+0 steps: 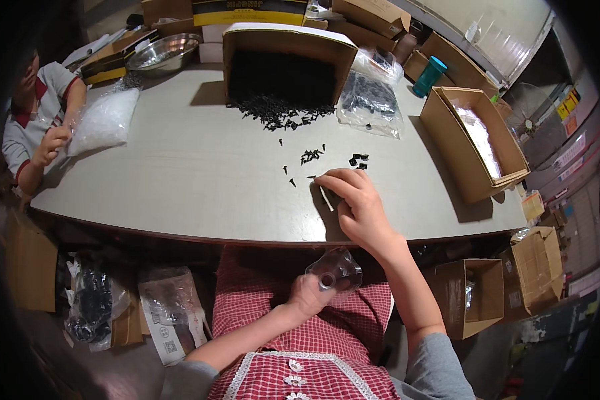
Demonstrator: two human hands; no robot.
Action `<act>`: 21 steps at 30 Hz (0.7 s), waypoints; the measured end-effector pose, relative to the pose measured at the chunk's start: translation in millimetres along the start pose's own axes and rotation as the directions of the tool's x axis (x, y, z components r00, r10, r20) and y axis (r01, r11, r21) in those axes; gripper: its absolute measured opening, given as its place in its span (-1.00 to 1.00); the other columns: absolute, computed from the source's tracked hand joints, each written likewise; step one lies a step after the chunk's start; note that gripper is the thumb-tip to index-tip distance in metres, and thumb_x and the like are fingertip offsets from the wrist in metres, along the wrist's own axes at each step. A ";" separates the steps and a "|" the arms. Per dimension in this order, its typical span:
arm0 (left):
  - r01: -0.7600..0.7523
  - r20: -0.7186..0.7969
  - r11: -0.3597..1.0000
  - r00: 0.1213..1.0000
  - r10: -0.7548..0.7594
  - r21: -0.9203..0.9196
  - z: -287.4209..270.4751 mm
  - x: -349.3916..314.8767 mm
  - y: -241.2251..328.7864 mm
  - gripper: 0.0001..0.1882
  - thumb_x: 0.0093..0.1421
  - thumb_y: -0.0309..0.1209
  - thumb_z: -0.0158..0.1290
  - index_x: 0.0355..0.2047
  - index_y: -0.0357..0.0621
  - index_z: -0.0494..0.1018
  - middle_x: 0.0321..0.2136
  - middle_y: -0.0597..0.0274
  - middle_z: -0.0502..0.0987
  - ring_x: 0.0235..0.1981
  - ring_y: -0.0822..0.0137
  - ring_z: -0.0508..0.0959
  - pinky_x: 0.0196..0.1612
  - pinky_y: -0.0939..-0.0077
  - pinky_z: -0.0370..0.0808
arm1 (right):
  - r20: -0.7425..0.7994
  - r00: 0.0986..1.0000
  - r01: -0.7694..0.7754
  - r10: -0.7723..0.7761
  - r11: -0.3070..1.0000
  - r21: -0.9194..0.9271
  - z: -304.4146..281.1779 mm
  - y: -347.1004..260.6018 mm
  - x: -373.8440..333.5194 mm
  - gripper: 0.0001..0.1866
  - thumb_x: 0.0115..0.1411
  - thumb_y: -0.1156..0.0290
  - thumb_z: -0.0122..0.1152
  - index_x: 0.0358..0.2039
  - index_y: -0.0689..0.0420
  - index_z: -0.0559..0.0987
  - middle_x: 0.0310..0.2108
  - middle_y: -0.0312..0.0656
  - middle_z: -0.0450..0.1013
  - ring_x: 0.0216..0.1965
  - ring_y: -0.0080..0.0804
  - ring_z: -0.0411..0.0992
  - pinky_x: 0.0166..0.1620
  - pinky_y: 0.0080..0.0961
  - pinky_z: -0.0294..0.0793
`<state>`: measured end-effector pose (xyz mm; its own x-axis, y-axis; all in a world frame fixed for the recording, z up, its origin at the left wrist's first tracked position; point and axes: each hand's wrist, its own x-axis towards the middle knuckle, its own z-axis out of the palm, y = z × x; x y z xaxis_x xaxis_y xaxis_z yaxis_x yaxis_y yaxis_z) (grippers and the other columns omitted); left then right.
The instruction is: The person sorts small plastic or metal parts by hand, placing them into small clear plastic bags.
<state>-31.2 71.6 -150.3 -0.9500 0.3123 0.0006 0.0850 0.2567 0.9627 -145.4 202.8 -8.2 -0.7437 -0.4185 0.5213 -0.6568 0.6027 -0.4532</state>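
Note:
My right hand (357, 201) is over the table's front part, its index finger reaching forward and its thumb apart from it. That fingertip touches or almost touches a small black screw (311, 177). Beyond it are a little cluster of black screws (311, 157), a few single ones, and some small black square pieces (359, 160). At my lap, below the table edge, my left hand (308, 293) is closed on a small clear plastic bag (345, 265), its mouth spread toward the table. A round ring shape shows by the fingers; what it is I cannot make out.
A tipped carton (290, 35) spills a heap of black screws (280, 112) onto the table (160, 180). Beside it lie clear bags of dark parts (370, 100), a teal bottle (430, 75) and an open carton (473, 143). At left, another person holds a white-filled bag (107, 120).

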 end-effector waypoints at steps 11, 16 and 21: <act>-0.122 -0.093 0.991 0.989 0.117 -0.045 1.1 0.0 -1.4 -0.31 0.12 -0.23 0.43 0.22 -0.12 0.44 -0.02 0.08 0.65 -0.02 0.02 0.70 0.05 0.22 0.63 | 0.002 0.999 -0.050 0.050 0.997 0.064 -1.8 -0.8 -6.7 -0.47 -0.04 0.81 0.07 -0.03 0.21 0.68 -0.06 -0.06 0.56 0.00 -0.03 0.48 0.09 -0.22 0.53; -0.281 -0.175 0.959 0.946 0.274 -0.017 4.9 7.2 3.0 -0.45 0.09 -0.29 0.42 0.05 -0.15 0.49 -0.14 0.12 0.65 -0.20 0.08 0.69 -0.10 0.23 0.64 | 0.047 0.996 0.074 -0.075 0.997 0.011 0.5 -7.2 -7.7 -0.53 0.00 0.78 0.12 -0.06 0.21 0.67 -0.07 -0.06 0.56 0.00 -0.05 0.48 0.07 -0.22 0.55; -0.048 0.014 0.993 0.999 0.050 -0.103 -8.6 3.4 5.1 -0.35 0.21 -0.17 0.38 0.28 0.01 0.46 0.12 0.11 0.63 0.04 0.05 0.68 0.03 0.27 0.63 | 0.173 0.983 0.019 -0.064 0.967 0.253 -28.8 -18.4 -29.8 -0.67 -0.10 0.72 0.13 -0.34 0.16 0.73 -0.30 -0.14 0.64 -0.20 -0.15 0.60 -0.12 -0.28 0.63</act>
<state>-36.6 66.2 -143.1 -0.9403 0.3375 0.0448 0.0992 0.1456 0.9844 -107.5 223.8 5.4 -0.7104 -0.5672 0.4167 -0.6807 0.4031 -0.6117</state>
